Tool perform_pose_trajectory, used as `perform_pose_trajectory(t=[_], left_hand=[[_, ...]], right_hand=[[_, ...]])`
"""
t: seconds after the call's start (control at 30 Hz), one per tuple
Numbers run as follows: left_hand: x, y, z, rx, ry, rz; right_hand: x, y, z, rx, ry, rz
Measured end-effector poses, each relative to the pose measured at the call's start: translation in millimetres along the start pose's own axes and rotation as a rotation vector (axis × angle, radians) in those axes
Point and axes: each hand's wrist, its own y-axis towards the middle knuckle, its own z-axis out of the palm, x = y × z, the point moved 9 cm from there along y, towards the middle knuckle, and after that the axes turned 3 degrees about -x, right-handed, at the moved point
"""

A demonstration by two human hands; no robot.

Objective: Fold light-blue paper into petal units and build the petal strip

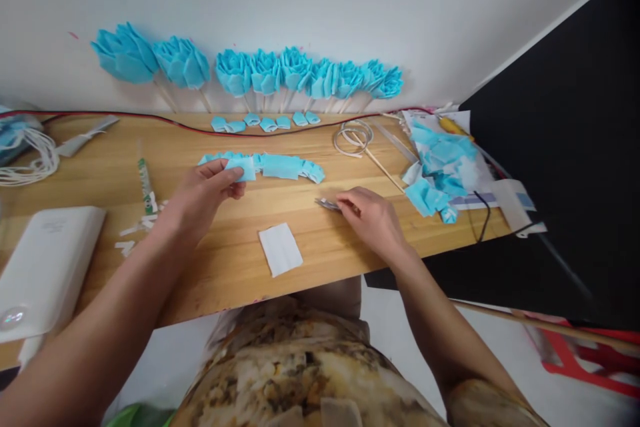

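Note:
Between thumb and fingers, my left hand (213,180) pinches a small light-blue paper piece (242,167). It hovers over the left end of a row of blue paper pieces (283,167) lying on the wooden table. My right hand (367,213) is closed around the end of a small metal tool (328,204) at the tabletop; its dark tip points left, and whether it is scissors or tweezers does not show. Nearer the front edge, between my hands, lies a white square sheet (281,249).
Blue paper flowers (295,70) on sticks lean against the wall, with folded blue pieces (269,124) before them. A wire coil (353,138) and blue scraps (440,160) lie right. A white power bank (50,267) sits left. A red-black cable (185,125) crosses behind.

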Motion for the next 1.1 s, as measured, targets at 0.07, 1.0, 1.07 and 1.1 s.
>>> perform_pose_trajectory(t=[0.07,1.0,1.07,1.1], left_hand=[[1.9,-0.1,0.3,0.005,0.010,-0.007],[3.0,-12.0,20.4,0.086,0.197,-0.101],[1.9,-13.1,21.0,0.099,0.200,-0.107],[1.6,-13.4,21.2,0.107,0.198,-0.106]], right_hand=[[1.9,-2.0,1.7,-0.001,-0.025,-0.018],[119.1,51.5,-22.1,-0.308,0.190,-0.527],[129.5,55.0,-16.6,-0.359,0.107,-0.603],[131.8,55.4,-13.6,-0.382,0.079,-0.628]])
